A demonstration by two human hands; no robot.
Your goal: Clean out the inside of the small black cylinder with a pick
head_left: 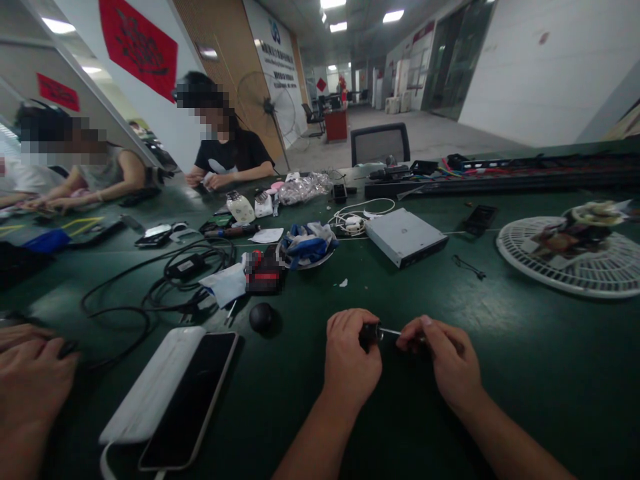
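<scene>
My left hand (353, 353) is wrapped round a dark, cylindrical piece (373, 332), most of which its fingers hide. From the right end of this piece a thin metal shaft (390, 331) sticks out, much like that of a screwdriver. At the far end of the shaft are the pinched fingers of my right hand (453, 363); whether they grip its tip or some small part there is hidden. Both hands are just above the green table (530, 373). Left of them lies a round black knob-like object (261, 318).
A phone (193, 400) lies beside a long white case (155, 383). Further back are a grey disc drive (406, 237), a bowl of blue cloth (307, 245), black cables (190, 267) and a white fan grille (565, 257). Another person's hand (35, 373) rests at left; people sit beyond.
</scene>
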